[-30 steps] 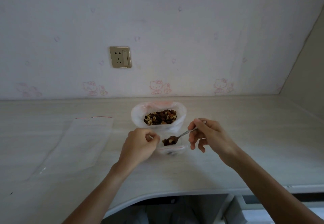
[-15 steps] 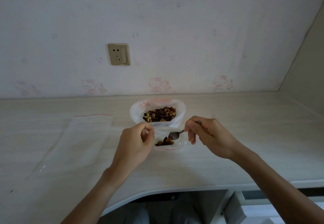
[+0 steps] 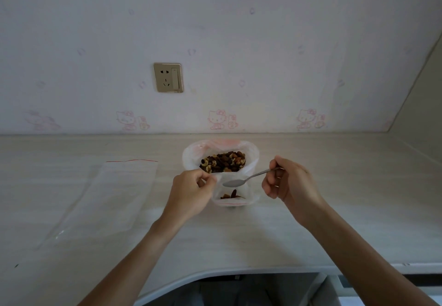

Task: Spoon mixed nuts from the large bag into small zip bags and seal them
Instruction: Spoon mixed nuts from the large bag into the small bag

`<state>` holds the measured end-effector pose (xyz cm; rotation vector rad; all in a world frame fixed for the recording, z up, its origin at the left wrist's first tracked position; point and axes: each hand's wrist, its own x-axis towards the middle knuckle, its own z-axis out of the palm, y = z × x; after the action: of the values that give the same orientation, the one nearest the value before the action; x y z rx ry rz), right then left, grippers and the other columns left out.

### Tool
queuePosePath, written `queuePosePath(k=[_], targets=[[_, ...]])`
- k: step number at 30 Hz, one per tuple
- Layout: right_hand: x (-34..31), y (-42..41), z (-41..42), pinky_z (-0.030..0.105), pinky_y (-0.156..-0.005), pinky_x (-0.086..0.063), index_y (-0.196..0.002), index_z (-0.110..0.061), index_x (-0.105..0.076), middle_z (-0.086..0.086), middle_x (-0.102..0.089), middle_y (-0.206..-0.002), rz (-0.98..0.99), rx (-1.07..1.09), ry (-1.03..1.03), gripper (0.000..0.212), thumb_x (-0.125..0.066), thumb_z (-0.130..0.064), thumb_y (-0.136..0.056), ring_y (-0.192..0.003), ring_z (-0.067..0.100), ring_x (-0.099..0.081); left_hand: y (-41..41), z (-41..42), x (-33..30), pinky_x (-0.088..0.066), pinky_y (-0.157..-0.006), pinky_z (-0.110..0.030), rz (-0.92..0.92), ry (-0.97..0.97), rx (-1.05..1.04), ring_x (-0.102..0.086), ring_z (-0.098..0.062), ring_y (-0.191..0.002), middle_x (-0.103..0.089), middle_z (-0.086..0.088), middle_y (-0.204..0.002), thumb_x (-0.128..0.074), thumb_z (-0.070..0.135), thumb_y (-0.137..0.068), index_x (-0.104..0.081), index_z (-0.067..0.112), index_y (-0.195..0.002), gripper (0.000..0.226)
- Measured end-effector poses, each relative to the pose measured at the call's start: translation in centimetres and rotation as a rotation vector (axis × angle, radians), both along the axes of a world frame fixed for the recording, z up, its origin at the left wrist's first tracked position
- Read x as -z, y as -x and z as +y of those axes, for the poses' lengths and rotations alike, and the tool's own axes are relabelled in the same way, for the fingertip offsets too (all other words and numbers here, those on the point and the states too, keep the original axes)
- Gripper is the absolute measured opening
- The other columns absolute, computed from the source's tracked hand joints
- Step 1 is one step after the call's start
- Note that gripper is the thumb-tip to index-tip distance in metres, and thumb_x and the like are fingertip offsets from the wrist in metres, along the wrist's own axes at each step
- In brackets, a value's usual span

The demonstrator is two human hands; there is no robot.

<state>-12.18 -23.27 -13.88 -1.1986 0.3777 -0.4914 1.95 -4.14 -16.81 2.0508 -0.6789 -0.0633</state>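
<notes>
Right now the small zip bag point(image 3: 233, 195), clear plastic with a red strip, stands just in front of the large bag point(image 3: 221, 155) of mixed nuts point(image 3: 223, 161), a few nuts in its bottom; the left hand point(image 3: 191, 192) pinches its rim, the right hand point(image 3: 290, 181) grips a metal spoon point(image 3: 247, 178) over its mouth. Pale wood-grain countertop point(image 3: 311, 222), a flat empty zip bag point(image 3: 107, 198) left, gold wall socket point(image 3: 168, 77) on cartoon-cat wallpaper point(image 3: 263, 54)
</notes>
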Motion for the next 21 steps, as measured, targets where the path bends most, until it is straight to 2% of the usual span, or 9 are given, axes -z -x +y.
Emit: queuePosePath(k=[2,5,9,12,14,16,18,20,21], targets=[[0.1,-0.4,-0.2,0.031,-0.046,-0.036,-0.079,-0.009,-0.054,0.008,-0.047,-0.057,0.044,-0.004,-0.110,0.032,-0.042,-0.020,-0.107,-0.048,0.026,-0.052,-0.1,-0.3,0.0,-0.036,-0.049,-0.011,0.039,0.012,0.015,-0.054,0.001,-0.047,-0.057,0.017,-0.047,-0.068,0.039,-0.097,-0.075,0.022,-0.077,0.028],[0.2,-1.0,-0.5,0.029,-0.044,-0.039,-0.079,-0.011,-0.052,0.006,-0.046,-0.056,0.029,-0.020,-0.227,0.031,-0.041,-0.020,-0.106,-0.047,0.022,-0.050,-0.4,-0.3,-0.1,-0.044,-0.056,-0.022,0.069,0.034,0.009,-0.055,-0.002,-0.048,-0.059,0.009,-0.050,-0.063,0.050,-0.098,-0.075,0.024,-0.081,0.033],[-0.1,-2.1,-0.8,0.028,-0.042,-0.040,-0.081,-0.011,-0.052,0.006,-0.047,-0.058,0.001,0.004,-0.211,0.030,-0.040,-0.020,-0.107,-0.048,0.022,-0.051,-1.9,0.3,-0.6,-0.047,-0.062,-0.029,0.047,0.109,-0.059,-0.059,-0.010,-0.054,-0.064,0.000,-0.058,-0.064,0.049,-0.098,-0.073,0.027,-0.078,0.031],[-0.6,-3.0,-0.9,0.031,-0.044,-0.039,-0.086,-0.008,-0.057,0.008,-0.053,-0.062,0.025,0.071,-0.040,0.029,-0.041,-0.019,-0.108,-0.052,0.024,-0.054,-3.1,0.4,-0.9,-0.044,-0.059,-0.027,-0.054,0.144,-0.141,-0.059,-0.005,-0.053,-0.065,0.003,-0.059,-0.068,0.043,-0.096,-0.071,0.027,-0.079,0.024],[-0.8,-3.5,-1.0,0.031,-0.043,-0.039,-0.089,-0.005,-0.060,0.008,-0.058,-0.061,0.068,0.129,0.175,0.030,-0.041,-0.019,-0.108,-0.052,0.024,-0.057,-3.8,0.3,-0.8,-0.040,-0.055,-0.027,-0.193,0.122,-0.260,-0.059,-0.006,-0.056,-0.062,0.006,-0.062,-0.068,0.046,-0.095,-0.064,0.025,-0.085,0.023],[-0.9,-3.9,-0.8,0.028,-0.043,-0.039,-0.090,-0.006,-0.061,0.005,-0.061,-0.059,0.112,0.149,0.408,0.034,-0.040,-0.021,-0.110,-0.052,0.021,-0.058,-4.1,0.2,-0.4,-0.033,-0.052,-0.025,-0.324,0.038,-0.381,-0.054,-0.005,-0.060,-0.057,0.009,-0.067,-0.064,0.054,-0.094,-0.053,0.024,-0.097,0.032],[-1.0,-4.4,-0.6,0.022,-0.043,-0.039,-0.088,-0.008,-0.062,0.003,-0.063,-0.059,0.140,0.135,0.560,0.036,-0.039,-0.023,-0.111,-0.051,0.019,-0.059,-4.7,0.2,0.3,-0.035,-0.055,-0.028,-0.275,-0.046,-0.414,-0.058,-0.014,-0.067,-0.059,0.010,-0.075,-0.057,0.066,-0.093,-0.047,0.022,-0.109,0.048],[-0.9,-4.9,-0.7,0.019,-0.043,-0.040,-0.088,-0.008,-0.063,0.002,-0.065,-0.060,0.164,0.116,0.594,0.037,-0.039,-0.024,-0.111,-0.051,0.019,-0.060,-5.2,0.1,1.1,-0.044,-0.067,-0.034,-0.157,-0.176,-0.383,-0.066,-0.023,-0.083,-0.064,0.011,-0.085,-0.048,0.076,-0.092,-0.049,0.020,-0.119,0.063],[-0.9,-5.2,-0.7,0.020,-0.043,-0.040,-0.088,-0.008,-0.063,0.002,-0.066,-0.061,0.175,0.106,0.592,0.037,-0.039,-0.024,-0.111,-0.051,0.020,-0.060,-5.4,0.2,1.6,-0.047,-0.070,-0.035,-0.132,-0.225,-0.356,-0.067,-0.023,-0.086,-0.064,0.013,-0.086,-0.046,0.078,-0.091,-0.053,0.021,-0.118,0.063]])
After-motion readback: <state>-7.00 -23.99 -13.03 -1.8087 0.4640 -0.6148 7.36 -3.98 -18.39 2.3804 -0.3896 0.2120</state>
